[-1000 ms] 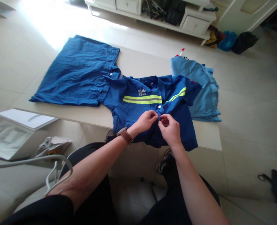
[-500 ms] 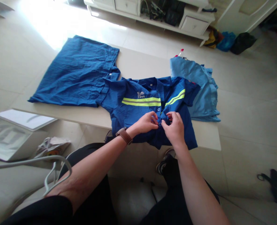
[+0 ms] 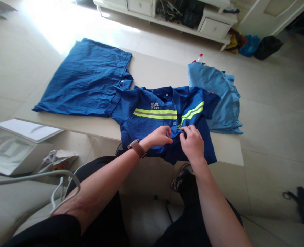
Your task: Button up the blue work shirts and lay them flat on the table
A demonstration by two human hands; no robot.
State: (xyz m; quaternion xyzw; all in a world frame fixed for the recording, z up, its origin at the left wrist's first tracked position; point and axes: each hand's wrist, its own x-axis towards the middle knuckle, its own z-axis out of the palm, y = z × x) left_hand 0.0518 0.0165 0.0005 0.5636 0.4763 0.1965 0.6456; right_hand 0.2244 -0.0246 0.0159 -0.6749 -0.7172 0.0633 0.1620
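Note:
A dark blue short-sleeved work shirt (image 3: 152, 125) with yellow-green reflective stripes and a white chest print lies front up, its collar pointing away from me. Both hands are at its front opening. My left hand (image 3: 162, 136), with a brown-strapped watch on the wrist, pinches the shirt's front edge. Close on its right, my right hand (image 3: 193, 140) has its fingers closed on the other front edge. One button (image 3: 175, 123) shows just above my hands. The fingertips cover the cloth between them, so I cannot tell whether a button is held there.
The shirt lies on a pale table (image 3: 157, 70). Folded dark blue clothing (image 3: 82, 79) is at the left, touching its sleeve; light blue clothing (image 3: 222, 99) is at the right. A white box (image 3: 20, 147) and a grey hanger (image 3: 64, 175) are near my left side.
The right front panel and its stripe have shifted down towards me. My right hand's fingers have closed in on the cloth, and the button seen between the hands is now covered.

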